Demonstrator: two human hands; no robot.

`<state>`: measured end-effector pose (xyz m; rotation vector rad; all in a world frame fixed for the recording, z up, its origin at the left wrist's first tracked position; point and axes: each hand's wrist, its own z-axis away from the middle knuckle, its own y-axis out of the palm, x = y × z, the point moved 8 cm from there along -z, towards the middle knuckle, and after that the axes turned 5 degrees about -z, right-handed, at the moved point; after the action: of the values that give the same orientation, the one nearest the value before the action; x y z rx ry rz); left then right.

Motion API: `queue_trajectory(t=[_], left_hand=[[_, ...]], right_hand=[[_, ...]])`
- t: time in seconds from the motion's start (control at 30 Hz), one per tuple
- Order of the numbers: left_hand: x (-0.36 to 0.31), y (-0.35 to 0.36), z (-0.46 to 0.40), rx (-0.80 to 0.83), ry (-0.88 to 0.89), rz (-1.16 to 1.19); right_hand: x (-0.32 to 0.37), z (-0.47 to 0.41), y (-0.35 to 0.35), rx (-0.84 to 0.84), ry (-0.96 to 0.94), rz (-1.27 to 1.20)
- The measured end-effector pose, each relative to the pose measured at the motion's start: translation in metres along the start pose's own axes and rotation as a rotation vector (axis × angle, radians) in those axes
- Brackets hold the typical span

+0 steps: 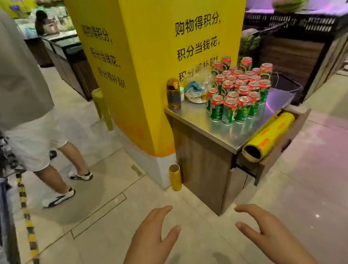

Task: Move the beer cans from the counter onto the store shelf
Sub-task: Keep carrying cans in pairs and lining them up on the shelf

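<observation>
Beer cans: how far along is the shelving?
Done: nothing visible; no store shelf with cans is in view. In hand: nothing; left hand and right hand are open and empty, short of the counter. Left: the whole cluster of beer cans stands on the counter.

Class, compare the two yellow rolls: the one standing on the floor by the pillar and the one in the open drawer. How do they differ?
The floor roll stands upright on the tiles; the drawer roll lies on its side, sticking out of the open drawer.
The floor roll looks shorter and thinner; the drawer roll looks longer and thicker.
The floor roll stands beside the counter; the drawer roll sits under its steel top.
Both are yellow with orange marks and a hollow core.
</observation>
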<state>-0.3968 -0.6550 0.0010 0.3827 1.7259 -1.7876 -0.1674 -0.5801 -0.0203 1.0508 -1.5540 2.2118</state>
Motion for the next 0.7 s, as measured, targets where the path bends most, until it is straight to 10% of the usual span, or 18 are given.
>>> queue_trajectory(t=[0.3, 0.7], left_hand=[[0.007, -0.019, -0.2, -0.002, -0.036, 0.063], [-0.158, 0.01, -0.432, 0.113, 0.301, -0.065]], right_hand=[[0.003, -0.165, -0.064, -0.131, 0.017, -0.052], [-0.079, -0.281, -0.19, -0.327, 0.166, -0.147]])
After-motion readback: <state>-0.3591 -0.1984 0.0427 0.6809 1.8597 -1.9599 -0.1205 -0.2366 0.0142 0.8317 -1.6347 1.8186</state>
